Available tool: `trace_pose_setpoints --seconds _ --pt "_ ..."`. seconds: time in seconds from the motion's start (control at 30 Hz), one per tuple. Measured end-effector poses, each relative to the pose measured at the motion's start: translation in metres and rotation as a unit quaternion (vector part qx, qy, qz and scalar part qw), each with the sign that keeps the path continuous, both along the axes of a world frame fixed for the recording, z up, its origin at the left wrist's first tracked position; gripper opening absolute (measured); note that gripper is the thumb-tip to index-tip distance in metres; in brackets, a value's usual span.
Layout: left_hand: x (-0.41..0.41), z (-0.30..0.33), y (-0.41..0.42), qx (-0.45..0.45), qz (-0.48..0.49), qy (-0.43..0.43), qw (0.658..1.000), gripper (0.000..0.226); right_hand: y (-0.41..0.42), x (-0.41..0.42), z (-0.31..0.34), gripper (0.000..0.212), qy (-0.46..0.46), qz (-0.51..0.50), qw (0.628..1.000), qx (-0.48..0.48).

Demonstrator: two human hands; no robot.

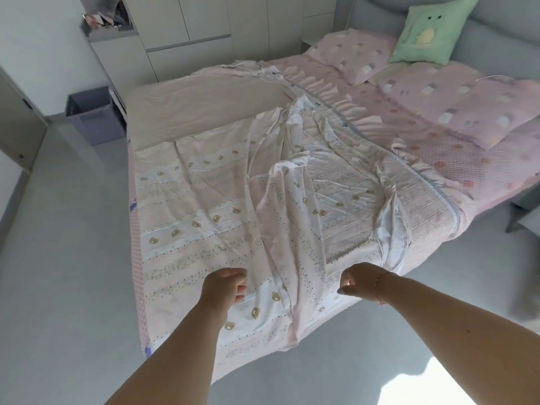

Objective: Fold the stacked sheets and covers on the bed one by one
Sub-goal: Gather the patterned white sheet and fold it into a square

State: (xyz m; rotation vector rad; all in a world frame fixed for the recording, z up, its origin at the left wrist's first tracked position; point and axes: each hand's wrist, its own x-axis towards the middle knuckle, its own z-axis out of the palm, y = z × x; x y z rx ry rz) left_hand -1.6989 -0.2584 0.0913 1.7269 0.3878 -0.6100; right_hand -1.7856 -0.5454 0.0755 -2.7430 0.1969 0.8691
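Gripping the bear-print cover (204, 217) at lower centre, your left hand (226, 286) and right hand (362, 283) pinch its near edge; nothing looks folded yet, every layer remains.

1. Left hand (226, 285) and right hand (361, 283), fingers curled, pinch the near edge of a bear-print cover (204, 223) rumpled on the bed (432, 229).
2. Far right: pink pillows (447, 109), green cushion (429, 30).
3. Far left: purple bin (93, 115) on the floor.
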Motion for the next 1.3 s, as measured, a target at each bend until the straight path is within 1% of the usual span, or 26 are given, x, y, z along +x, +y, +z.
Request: trace_pose_setpoints --seconds 0.2,0.4,0.6,0.83,1.03,1.13,1.2,1.23,1.3 --pt "0.032 0.002 -0.079 -0.018 -0.074 0.017 0.997 0.011 -0.043 0.021 0.008 0.038 -0.012 -0.072 0.997 0.012" --pt "0.065 -0.001 -0.149 -0.022 -0.13 0.014 0.991 0.009 -0.081 0.044 0.014 0.037 -0.033 -0.127 0.991 0.018" --pt "0.114 -0.004 -0.213 -0.024 -0.196 0.025 0.98 0.01 -0.127 0.082 0.009 0.038 -0.017 -0.158 0.987 0.006" --pt "0.178 -0.016 -0.283 -0.007 -0.243 0.034 0.969 0.012 -0.185 0.126 -0.009 0.042 0.009 -0.19 0.982 -0.004" --pt "0.186 -0.045 -0.355 0.005 -0.306 0.071 0.949 0.011 -0.257 0.144 -0.034 0.043 0.025 -0.212 0.977 -0.024" --pt "0.183 -0.067 -0.386 0.022 -0.353 0.07 0.933 0.014 -0.301 0.16 -0.05 0.038 0.022 -0.22 0.974 -0.04" --pt "0.18 -0.085 -0.408 0.043 -0.378 0.065 0.922 0.019 -0.33 0.175 -0.062 0.039 0.02 -0.199 0.978 -0.052" --pt "0.176 -0.093 -0.42 0.05 -0.382 0.069 0.92 0.021 -0.344 0.182 -0.068 0.042 0.021 -0.187 0.981 -0.05" --pt "0.17 -0.111 -0.448 0.058 -0.385 0.08 0.918 0.03 -0.374 0.196 -0.084 0.046 0.016 -0.175 0.984 -0.012"
